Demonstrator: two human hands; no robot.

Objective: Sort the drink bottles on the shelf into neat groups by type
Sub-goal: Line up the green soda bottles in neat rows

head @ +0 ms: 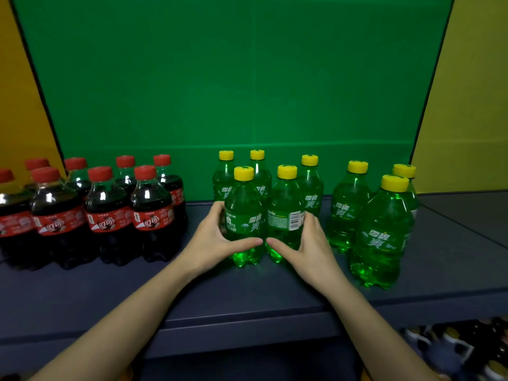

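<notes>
Both forearms reach in from below, hands meeting at mid-shelf. Left hand (217,239) cups the left green bottle (243,199): thumb across its front, fingers wrapped round its left side, tips hidden behind it. Right hand (308,243) mirrors this on the right green bottle (286,199), fingers on its right side. Thumb tips nearly touch. The two bottles stand upright, side by side, at the front of the shelf (247,292).

Three more yellow-capped bottles behind are partly hidden. Another three (382,232) stand to the right. Cola bottles (107,210) are grouped at left, the outermost cut off by the frame. Lower-right items (461,350) are too blurred to identify.
</notes>
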